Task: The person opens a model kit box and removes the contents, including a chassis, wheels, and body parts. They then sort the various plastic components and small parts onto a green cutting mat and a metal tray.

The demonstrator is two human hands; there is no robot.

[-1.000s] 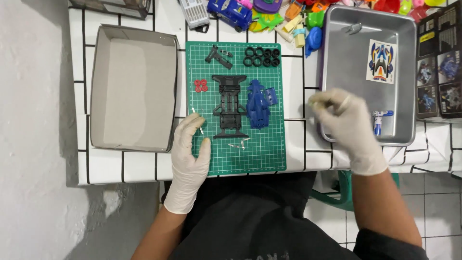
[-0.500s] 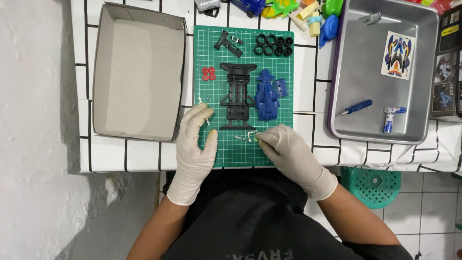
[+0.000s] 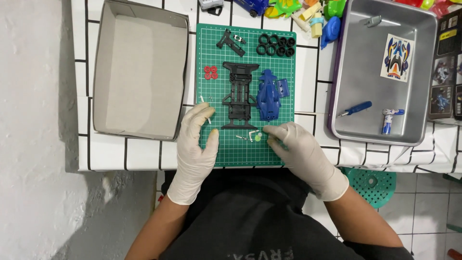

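Observation:
My left hand [image 3: 196, 144], in a white glove, rests flat on the left part of the green cutting mat [image 3: 284, 72], fingers apart, beside small metal pins [image 3: 202, 99]. My gloved right hand [image 3: 301, 149] lies on the mat's lower right, fingertips touching small parts: a light green gear [image 3: 258, 137] and metal bits [image 3: 242, 137]. Above them lie a black toy car chassis [image 3: 239, 95], a blue car body [image 3: 268, 94], red wheel hubs [image 3: 211, 72], black tyres [image 3: 276, 44] and a black bracket [image 3: 230, 41].
An empty grey cardboard box lid [image 3: 139, 67] lies left of the mat. A metal tray [image 3: 358, 130] at the right holds a blue screwdriver [image 3: 355, 109], a battery [image 3: 389, 120] and a sticker sheet [image 3: 396, 58]. Colourful toys [image 3: 308, 12] crowd the table's far edge.
My right hand came from the metal tray to the mat's lower right. The screwdriver now lies in the tray. My left hand stayed on the mat.

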